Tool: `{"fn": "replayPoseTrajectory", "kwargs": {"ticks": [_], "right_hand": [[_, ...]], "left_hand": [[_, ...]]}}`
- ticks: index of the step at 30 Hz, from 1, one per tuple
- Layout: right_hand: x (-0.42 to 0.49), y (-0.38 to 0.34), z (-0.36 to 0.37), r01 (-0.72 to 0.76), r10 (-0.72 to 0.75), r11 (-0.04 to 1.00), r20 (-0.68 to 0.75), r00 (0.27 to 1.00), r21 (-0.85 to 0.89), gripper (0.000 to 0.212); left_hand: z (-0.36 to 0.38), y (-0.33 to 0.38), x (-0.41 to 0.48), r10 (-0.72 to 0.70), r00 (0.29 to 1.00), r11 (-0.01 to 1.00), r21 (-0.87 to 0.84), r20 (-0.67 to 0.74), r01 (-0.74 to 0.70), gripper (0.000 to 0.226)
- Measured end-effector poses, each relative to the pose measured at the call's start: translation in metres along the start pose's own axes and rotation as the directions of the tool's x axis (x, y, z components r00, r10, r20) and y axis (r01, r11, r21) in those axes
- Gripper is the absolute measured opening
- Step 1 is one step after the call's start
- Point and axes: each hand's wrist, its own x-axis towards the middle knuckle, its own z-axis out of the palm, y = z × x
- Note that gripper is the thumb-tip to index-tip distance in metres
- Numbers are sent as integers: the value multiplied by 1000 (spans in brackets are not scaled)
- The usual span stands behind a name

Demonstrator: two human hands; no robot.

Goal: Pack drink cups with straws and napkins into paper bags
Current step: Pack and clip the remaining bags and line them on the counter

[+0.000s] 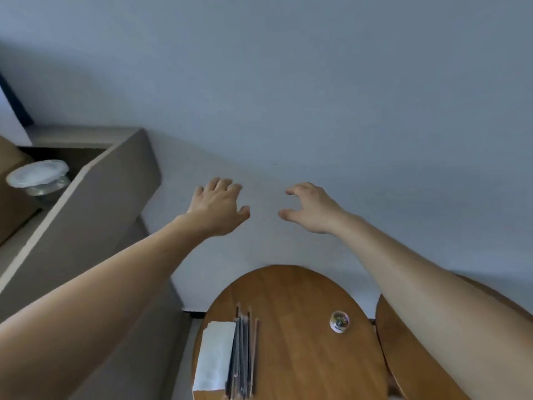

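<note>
Both my arms stretch forward above a round wooden table [300, 290]. My left hand [217, 207] and my right hand [311, 207] hover side by side in front of the pale wall, fingers loosely curved, holding nothing. On the table's left part lies a stack of white napkins [215, 355], with several dark straws [245, 353] lying right beside it. A clear plastic drink cup with a flat lid [40, 177] stands in an open cardboard box [95, 197] at the left. No paper bag is in view.
A small round tin of paper clips [339, 321] sits on the table's right part. A second wooden tabletop [403, 342] adjoins on the right, partly under my right forearm. A grey-white wall [317, 82] fills the background.
</note>
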Motion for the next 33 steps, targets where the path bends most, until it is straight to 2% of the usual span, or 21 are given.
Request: {"fn": "replayPoseTrajectory", "kwargs": {"ticks": [5,12,17,20,27,30,31,33], "right_hand": [[-34,60,2,-201,201,979,6,979,-8,72],[-110,133,13,-458,459,889,-26,888,15,68],[-168,195,9,-598,598,801,-76,798,22,65],[-201,239,1,-661,660,750,-111,743,41,64],[-284,354,-23,-799,792,599,-194,579,60,62],[-327,396,-30,-849,819,528,-280,501,26,42],[-340,409,-32,-867,830,497,-313,461,41,35],[-364,434,-36,-913,865,403,-353,358,60,33]], "left_hand": [[34,56,36,173,982,982,-89,81,-166,66],[79,143,43,391,898,917,-172,199,-361,64],[89,206,38,479,847,875,-210,232,-437,63],[91,245,37,489,843,869,-206,223,-449,63],[107,361,29,519,810,854,-213,272,-475,62],[121,414,23,549,776,836,-224,312,-501,62],[125,431,21,559,764,829,-227,322,-510,62],[132,463,18,579,741,815,-240,341,-527,63]]}}
